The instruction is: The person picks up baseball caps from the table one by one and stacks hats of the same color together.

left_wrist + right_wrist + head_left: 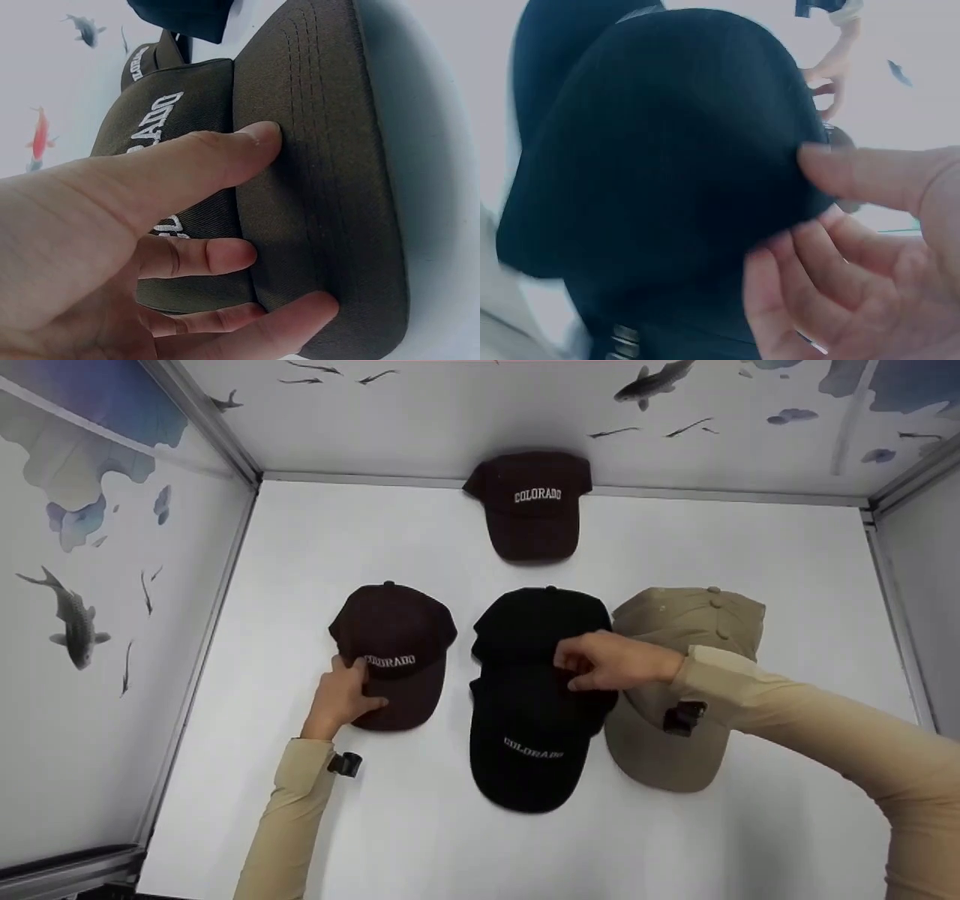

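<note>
In the head view, a maroon cap with white COLORADO lettering (pixel 405 697) lies at the left. My left hand (pixel 341 697) rests on its lower left side; in the left wrist view its thumb and extended fingers lie over the crown and brim. To the right, a black COLORADO cap (pixel 525 780) overlaps another black cap (pixel 536 619) behind it. My right hand (pixel 611 661) pinches the front black cap at its rim. The right wrist view shows the thumb on one face of this edge and the fingers on the other.
Khaki caps (pixel 667 765) lie right of the black ones, one over another with two top buttons showing, partly under my right forearm. A second maroon cap (pixel 536 536) sits at the back against the panel. Fish-printed walls (pixel 75 697) and metal rails frame the white table (pixel 420 825).
</note>
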A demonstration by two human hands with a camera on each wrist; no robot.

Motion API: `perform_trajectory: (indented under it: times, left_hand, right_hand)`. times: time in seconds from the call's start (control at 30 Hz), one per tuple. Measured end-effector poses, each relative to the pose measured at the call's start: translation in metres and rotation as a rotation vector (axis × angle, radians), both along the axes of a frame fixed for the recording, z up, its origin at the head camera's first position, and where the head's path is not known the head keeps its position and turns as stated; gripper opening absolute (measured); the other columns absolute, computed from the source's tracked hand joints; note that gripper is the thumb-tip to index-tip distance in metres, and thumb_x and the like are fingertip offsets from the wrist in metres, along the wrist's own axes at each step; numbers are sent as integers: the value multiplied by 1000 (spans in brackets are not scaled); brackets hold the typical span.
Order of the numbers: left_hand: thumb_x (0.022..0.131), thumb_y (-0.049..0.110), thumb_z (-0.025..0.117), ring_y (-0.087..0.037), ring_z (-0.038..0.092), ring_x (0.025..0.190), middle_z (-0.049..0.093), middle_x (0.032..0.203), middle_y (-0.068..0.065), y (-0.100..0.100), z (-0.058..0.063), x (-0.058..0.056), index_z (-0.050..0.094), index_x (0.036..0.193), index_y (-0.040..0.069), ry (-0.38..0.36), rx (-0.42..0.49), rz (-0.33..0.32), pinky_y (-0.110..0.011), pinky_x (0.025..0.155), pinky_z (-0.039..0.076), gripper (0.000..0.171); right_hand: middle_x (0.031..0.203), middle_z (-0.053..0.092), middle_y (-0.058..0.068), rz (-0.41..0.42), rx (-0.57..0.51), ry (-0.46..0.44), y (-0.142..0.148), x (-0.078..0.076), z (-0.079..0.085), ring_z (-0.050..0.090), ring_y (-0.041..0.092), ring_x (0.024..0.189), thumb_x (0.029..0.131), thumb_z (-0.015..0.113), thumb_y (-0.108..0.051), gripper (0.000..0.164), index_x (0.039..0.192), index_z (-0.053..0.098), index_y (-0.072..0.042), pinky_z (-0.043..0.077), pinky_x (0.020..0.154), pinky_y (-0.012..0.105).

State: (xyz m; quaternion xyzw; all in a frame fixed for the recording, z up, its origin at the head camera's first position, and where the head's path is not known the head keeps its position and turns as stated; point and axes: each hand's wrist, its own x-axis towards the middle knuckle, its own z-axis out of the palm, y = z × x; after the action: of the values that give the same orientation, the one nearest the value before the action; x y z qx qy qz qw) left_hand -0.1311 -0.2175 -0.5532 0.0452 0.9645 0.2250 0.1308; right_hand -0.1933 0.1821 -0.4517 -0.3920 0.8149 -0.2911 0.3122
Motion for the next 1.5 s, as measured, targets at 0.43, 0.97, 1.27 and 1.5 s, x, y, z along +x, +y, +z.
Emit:
perform_trajectory:
  times: [0.43, 0.97, 1.27, 1.5]
  left_hand:
    - [74, 20, 85, -36, 55, 70, 45, 106, -33, 3, -1, -2, 50, 88, -3, 6, 0, -11, -49, 64, 50, 44]
    - [75, 19, 84, -36, 56, 69, 45, 107, -34, 3, 1, -4, 50, 90, -3, -8, 1, -13, -48, 63, 50, 43]
    - [84, 24, 76, -50, 61, 84, 50, 115, -38, 11, 20, -4, 51, 118, -12, -68, -108, 19, -57, 67, 50, 56]
    - [91, 24, 66, -47, 62, 70, 62, 81, -27, 35, 66, -32, 56, 101, -8, 181, -167, 79, -56, 54, 49, 35]
  right_hand:
    - [99, 61, 18, -120, -65, 296, 5, -28, -14, 54, 35, 95, 85, 63, 7, 19, 104, 58, 5, 36, 92, 49]
    - [101, 59, 18, -174, -114, 460, 5, -35, -18, 60, 30, 89, 91, 64, -2, 27, 115, 52, 3, 48, 79, 43]
    - [102, 57, 16, -205, -163, 510, 17, -27, -3, 61, 28, 88, 89, 64, 1, 22, 109, 57, 4, 50, 77, 40]
    - [99, 61, 15, -223, -156, 521, 45, -24, 16, 62, 29, 91, 87, 64, 4, 18, 104, 59, 3, 49, 78, 43]
